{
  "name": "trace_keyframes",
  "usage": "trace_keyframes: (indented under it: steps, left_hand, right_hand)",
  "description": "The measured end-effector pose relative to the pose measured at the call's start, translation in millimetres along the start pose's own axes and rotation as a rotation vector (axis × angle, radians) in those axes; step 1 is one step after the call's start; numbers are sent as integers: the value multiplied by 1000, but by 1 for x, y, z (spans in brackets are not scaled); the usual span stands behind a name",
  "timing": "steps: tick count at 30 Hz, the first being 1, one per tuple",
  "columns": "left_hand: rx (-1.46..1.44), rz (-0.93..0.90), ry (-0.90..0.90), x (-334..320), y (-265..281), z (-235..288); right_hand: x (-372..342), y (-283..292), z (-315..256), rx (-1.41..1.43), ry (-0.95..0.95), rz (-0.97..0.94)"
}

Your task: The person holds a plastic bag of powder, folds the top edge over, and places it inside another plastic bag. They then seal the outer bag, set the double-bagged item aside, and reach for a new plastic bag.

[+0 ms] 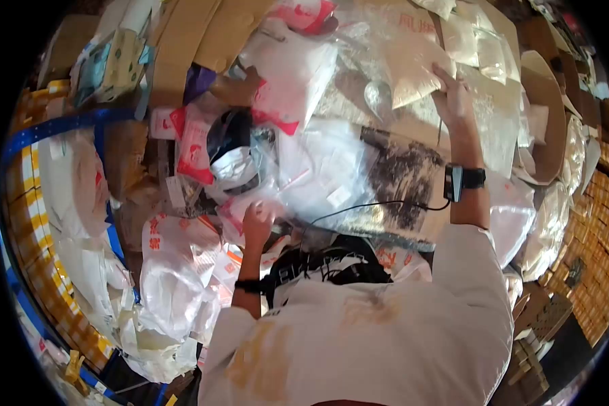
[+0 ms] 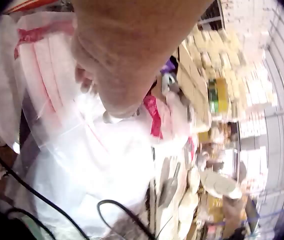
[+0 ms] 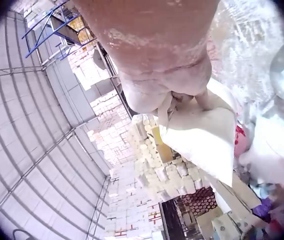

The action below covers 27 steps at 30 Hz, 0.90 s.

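My right hand (image 1: 455, 101) grips the edge of a filled clear bag (image 1: 407, 71) of pale contents. In the right wrist view its fingers bend over the bag's top (image 3: 202, 135), which hangs tilted below the palm. A metal scoop (image 1: 377, 97) lies left of this bag. My left hand (image 1: 258, 220) is at the near edge of a pile of clear plastic bags (image 1: 325, 159). Seen from the left wrist, its fingers (image 2: 83, 80) and thumb sit among bright plastic; I cannot tell whether they pinch a bag. Pink-striped bags (image 2: 44, 75) lie beside that hand.
A black cable (image 1: 379, 203) runs across the work surface from my right wrist. Red-and-white packages (image 1: 196, 145) and a black round container (image 1: 229, 135) stand at left. Cardboard (image 1: 203, 34) lies behind, more filled bags (image 1: 501, 54) at right, and a blue metal frame (image 1: 61, 125) far left.
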<state>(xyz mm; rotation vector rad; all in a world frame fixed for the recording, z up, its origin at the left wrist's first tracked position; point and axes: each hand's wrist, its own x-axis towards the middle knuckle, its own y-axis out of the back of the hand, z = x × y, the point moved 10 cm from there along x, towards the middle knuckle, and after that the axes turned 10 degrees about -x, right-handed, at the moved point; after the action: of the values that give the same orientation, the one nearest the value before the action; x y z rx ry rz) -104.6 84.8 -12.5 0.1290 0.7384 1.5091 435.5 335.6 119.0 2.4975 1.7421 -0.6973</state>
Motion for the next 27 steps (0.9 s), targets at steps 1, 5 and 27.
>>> trace_keyframes:
  steps: [1,5,27]
  left_hand:
    - [111,-37,-169,4,-6,19]
    - [328,-197,-482,28,-67,38]
    - [-394,-148,-308,-2,-24,100]
  right_hand:
    - [-33,0,7,4,-39,35]
    - [-124,-2,67,0,-126,76]
    - [-216,17,276,-935,-106,-3]
